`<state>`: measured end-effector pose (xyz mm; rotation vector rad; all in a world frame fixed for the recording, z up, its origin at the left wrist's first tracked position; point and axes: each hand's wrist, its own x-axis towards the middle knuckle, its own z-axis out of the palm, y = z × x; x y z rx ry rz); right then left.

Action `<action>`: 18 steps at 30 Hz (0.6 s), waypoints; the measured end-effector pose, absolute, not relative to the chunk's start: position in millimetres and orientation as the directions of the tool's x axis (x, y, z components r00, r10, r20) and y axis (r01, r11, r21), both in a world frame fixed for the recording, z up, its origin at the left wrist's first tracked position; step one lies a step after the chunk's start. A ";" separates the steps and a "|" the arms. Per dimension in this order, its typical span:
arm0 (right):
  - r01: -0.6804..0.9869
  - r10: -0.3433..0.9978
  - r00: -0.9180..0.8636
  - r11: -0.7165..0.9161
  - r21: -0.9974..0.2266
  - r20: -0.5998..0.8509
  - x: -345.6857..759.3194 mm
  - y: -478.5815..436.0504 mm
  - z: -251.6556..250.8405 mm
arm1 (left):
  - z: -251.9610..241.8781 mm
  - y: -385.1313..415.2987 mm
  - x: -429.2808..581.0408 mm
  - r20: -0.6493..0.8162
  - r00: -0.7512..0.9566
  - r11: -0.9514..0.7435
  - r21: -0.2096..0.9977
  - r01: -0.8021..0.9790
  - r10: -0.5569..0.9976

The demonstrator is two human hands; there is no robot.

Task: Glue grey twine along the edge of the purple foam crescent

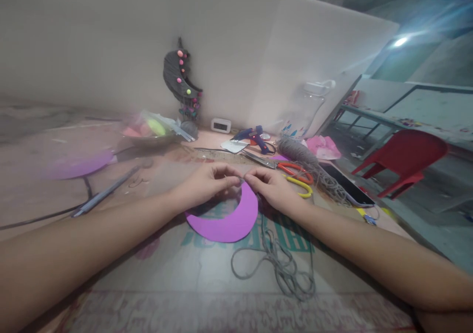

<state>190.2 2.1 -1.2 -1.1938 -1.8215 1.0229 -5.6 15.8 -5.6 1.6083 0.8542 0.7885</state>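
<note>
A purple crescent moon cutout [236,220] lies over the table mat in front of me, its upper tip between my two hands. My left hand [218,181] pinches that tip from the left. From the right, my right hand [266,184] has thumb and finger closed at the same tip, where grey yarn appears to meet it. The exact hold of the yarn is hidden by the fingertips. Loose grey yarn [283,269] trails down from the right hand and lies in loops on the mat.
Behind my hands are scissors [295,171], a blue glue gun [254,137], a small clock [220,125] and a grey yarn skein [295,149]. A phone [347,184] lies at right, a bowl of pompoms [148,131] at left. A yarn-wrapped moon [175,74] hangs on the wall.
</note>
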 end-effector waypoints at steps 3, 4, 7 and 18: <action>0.345 0.942 -0.267 0.291 -0.892 0.204 192.1 4.4 -2.3 | -5.7 16.7 -4.5 0.071 0.453 -0.142 0.982 0.125 0.889; 0.317 0.941 -0.224 0.317 -0.894 0.254 193.3 5.3 -2.8 | -5.5 16.9 -4.2 0.081 0.412 -0.144 0.982 0.125 0.907; 0.256 0.928 -0.144 0.370 -0.893 0.343 195.8 5.7 -2.7 | -4.0 16.8 -4.1 0.116 0.298 -0.150 0.984 0.097 0.948; 0.358 0.908 -0.407 0.259 -0.897 0.100 192.2 -1.7 0.6 | -5.0 20.1 -8.7 0.340 0.150 -0.364 0.913 0.186 0.929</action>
